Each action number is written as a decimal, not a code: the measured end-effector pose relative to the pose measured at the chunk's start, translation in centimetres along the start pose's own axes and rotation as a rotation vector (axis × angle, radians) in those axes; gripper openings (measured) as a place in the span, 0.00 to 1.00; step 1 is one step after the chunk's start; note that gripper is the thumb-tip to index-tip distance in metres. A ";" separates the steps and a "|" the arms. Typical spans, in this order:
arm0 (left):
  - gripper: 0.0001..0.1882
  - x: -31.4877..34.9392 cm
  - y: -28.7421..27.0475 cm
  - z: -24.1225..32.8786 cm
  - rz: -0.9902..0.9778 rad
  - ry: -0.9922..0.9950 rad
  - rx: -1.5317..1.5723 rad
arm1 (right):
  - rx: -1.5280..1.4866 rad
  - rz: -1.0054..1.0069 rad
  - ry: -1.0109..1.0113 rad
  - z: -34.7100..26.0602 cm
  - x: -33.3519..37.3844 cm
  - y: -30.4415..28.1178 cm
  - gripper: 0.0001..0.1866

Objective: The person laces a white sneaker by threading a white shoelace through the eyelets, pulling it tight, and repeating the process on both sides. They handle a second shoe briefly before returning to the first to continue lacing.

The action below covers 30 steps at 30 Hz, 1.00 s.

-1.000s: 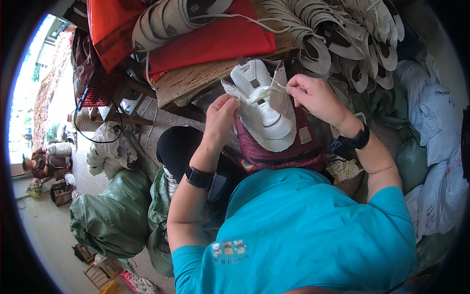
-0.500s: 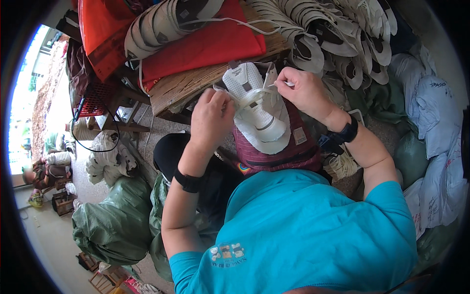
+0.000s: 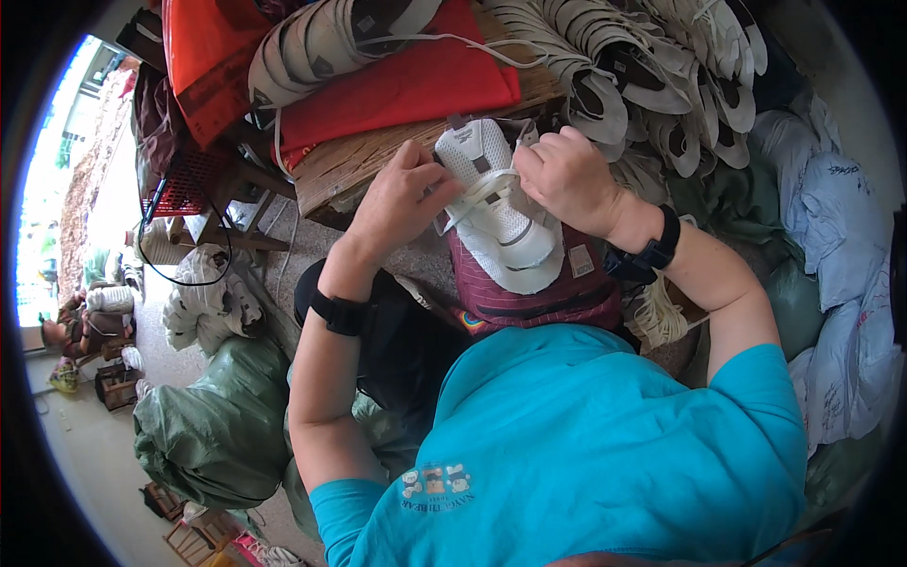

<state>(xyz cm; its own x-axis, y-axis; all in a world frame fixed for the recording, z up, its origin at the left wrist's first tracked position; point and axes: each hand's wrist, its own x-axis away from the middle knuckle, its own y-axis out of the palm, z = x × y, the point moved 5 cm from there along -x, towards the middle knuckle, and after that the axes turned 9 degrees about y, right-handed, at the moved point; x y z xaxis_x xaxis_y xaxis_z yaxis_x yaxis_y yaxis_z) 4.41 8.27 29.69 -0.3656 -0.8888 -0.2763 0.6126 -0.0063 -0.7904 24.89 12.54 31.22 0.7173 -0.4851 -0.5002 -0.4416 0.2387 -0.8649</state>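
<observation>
A white mesh shoe upper (image 3: pixel 515 250) lies over a maroon striped cloth bundle (image 3: pixel 487 302) in front of me, its tongue toward the wooden bench. A pale shoelace (image 3: pixel 487 189) crosses its opening. Left of the upper, my left hand (image 3: pixel 402 194) is closed in a pinch at the lace, thumb and forefinger toward the shoe. My right hand (image 3: pixel 572 180) is closed on the lace at the other side, beside the eyelet flap. Its fingertips are partly hidden by the hand itself.
Beyond the upper is a wooden bench (image 3: pixel 331 180) with a red cloth (image 3: pixel 397 99) and stacked shoe uppers (image 3: pixel 307 57). More uppers (image 3: pixel 614 76) pile up at the far right. White sacks (image 3: pixel 841 208) stand at right, a green sack (image 3: pixel 213 425) at left. A bundle of laces (image 3: pixel 658 317) hangs near my right forearm.
My right hand has turned and moved slightly left, closer over the upper's edge. My left hand has shifted a little left and its fingers have come up off the upper's side.
</observation>
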 end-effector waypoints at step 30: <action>0.13 2.2 2.7 1.4 0.797 -0.429 1.302 | -1.433 -0.656 0.747 4.1 -8.3 -0.2 0.09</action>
<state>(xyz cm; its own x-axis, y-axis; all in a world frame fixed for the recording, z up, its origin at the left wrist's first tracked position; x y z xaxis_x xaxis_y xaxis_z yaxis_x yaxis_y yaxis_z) 6.24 5.63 27.70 0.4079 -0.9126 -0.0273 0.7814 0.3334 0.5275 21.23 19.95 35.34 0.7580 -0.5372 0.3698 -0.5869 -0.8092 0.0273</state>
